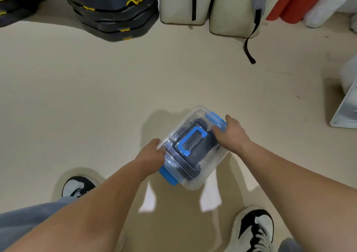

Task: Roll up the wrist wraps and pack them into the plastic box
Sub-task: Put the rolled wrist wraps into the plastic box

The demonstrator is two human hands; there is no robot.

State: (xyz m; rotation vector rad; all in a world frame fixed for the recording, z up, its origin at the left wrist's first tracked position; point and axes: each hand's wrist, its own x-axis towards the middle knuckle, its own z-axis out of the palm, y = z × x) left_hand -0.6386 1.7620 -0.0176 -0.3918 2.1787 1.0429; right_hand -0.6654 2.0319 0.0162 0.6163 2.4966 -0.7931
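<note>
Trouble may come if a blue clip (168, 176) is not snapped shut: the left hand (152, 152) and right hand (232, 133) grip the plastic box (199, 184) between them, dark wrist wraps (186, 172) inside, and the lid (211, 155) could pop off and spill them.

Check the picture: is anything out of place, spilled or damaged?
Nothing spilled or damaged. The box has its lid on, left hand and right hand holding it. Only a black strap trails loose on the floor behind.
</note>
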